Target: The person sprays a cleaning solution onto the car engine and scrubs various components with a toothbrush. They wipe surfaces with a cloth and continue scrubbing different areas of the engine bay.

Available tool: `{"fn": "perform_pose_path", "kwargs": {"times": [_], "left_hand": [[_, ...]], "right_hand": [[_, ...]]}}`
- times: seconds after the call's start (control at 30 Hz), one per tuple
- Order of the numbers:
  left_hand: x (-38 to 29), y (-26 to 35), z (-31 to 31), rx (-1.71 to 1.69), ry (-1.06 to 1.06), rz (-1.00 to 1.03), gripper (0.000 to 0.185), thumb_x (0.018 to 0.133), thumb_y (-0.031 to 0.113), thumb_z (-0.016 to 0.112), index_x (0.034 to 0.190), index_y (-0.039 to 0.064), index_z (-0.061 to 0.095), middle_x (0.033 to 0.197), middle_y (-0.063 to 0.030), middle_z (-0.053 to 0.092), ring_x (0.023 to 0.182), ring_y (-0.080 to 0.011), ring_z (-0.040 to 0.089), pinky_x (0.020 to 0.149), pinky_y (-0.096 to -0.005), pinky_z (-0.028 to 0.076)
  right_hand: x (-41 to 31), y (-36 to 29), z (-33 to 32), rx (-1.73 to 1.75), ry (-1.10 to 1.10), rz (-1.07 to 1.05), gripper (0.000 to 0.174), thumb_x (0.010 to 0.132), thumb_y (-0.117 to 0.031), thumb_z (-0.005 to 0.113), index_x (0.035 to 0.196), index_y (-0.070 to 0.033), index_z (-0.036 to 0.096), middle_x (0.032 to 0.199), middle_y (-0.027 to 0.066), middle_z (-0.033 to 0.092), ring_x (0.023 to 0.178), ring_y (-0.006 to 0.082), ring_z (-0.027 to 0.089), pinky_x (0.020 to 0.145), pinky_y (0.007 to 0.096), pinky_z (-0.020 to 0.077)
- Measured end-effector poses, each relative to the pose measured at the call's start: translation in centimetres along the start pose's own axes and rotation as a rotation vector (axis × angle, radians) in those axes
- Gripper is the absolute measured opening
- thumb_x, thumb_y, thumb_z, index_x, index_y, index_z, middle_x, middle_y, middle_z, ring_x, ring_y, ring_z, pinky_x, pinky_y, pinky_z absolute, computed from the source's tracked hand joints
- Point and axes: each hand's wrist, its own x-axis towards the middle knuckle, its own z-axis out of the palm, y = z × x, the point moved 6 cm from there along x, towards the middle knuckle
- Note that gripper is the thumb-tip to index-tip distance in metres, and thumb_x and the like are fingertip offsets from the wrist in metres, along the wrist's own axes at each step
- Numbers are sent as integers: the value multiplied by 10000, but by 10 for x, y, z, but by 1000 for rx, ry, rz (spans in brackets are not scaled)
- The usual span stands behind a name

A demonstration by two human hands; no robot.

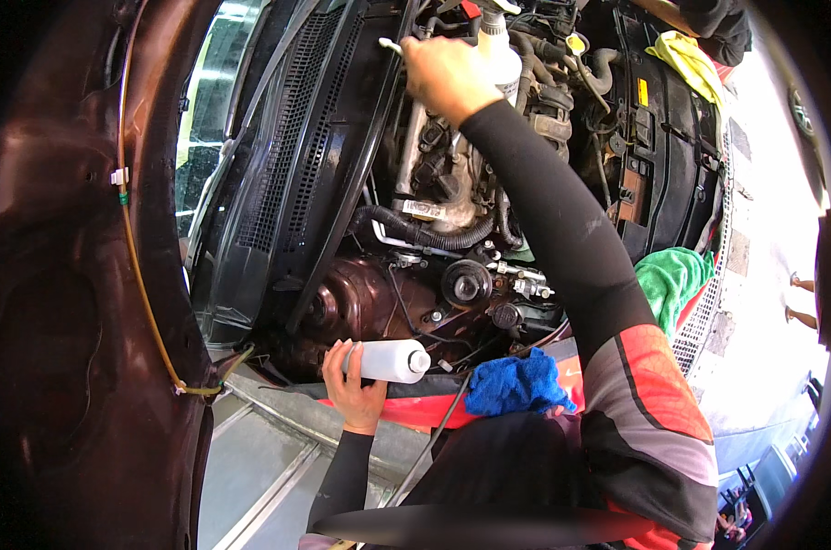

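Observation:
Over the fender side of an open car engine bay, my left hand (352,392) is wrapped around a white plastic bottle (390,360) lying sideways, its capped end towards the right. My right hand (450,75) reaches across the engine (450,179), fingers curled, with a small white tip showing beside them; what it holds is not clear. A white spray bottle (501,58) stands just beyond that hand, partly hidden by it. Below the engine, a blue cloth (519,383) lies on the red fender cover (422,410) near my body.
The raised hood (51,240) fills the left side. A green cloth (673,278) and a yellow cloth (687,62) lie along the front edge. Another person's arm (670,14) is at the top right. The black cowl grille (285,130) borders the windshield.

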Motion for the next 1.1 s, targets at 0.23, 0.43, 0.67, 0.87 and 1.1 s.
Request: {"fn": "perform_pose_path", "kwargs": {"times": [0.23, 0.43, 0.67, 0.87, 1.1], "left_hand": [[0, 0, -1, 15, -5, 15, 672, 821, 103, 878, 1455, 109, 656, 1430, -151, 657, 1340, -431, 644, 1156, -594, 523], [1, 0, -1, 24, -19, 17, 668, 811, 93, 874, 1442, 86, 653, 1436, -167, 656, 1336, -433, 644, 1135, -569, 525], [0, -2, 0, 20, -3, 18, 678, 815, 103, 893, 1448, 97, 650, 1432, -159, 664, 1337, -432, 647, 1136, -568, 528], [0, 0, -1, 34, -7, 29, 706, 800, 106, 917, 1450, 95, 643, 1432, -160, 662, 1345, -434, 643, 1141, -566, 528], [2, 1, -1, 29, -5, 26, 704, 791, 89, 916, 1440, 90, 644, 1433, -168, 660, 1343, -437, 643, 1142, -571, 528]], "right_hand": [[-62, -34, 38, 387, -24, 163, 199, 1072, -229, 606, 1127, -53, 678, 829, 258, 758, 809, 494, 766, 754, 592, 618], [32, -21, 63, 353, 252, 219, 189, 1064, -220, 611, 1150, -57, 652, 874, 251, 766, 851, 482, 771, 766, 589, 622], [-47, -68, 43, 365, 7, -31, 209, 1017, -192, 665, 1195, -103, 729, 932, 194, 769, 835, 423, 779, 784, 550, 646], [30, -27, 40, 216, 103, -1, 227, 998, -195, 661, 1139, -83, 799, 887, 225, 790, 856, 401, 806, 821, 522, 658], [14, -33, 4, 298, 35, -148, 233, 985, -174, 656, 1113, -75, 823, 873, 219, 797, 859, 394, 816, 847, 502, 666]]}}
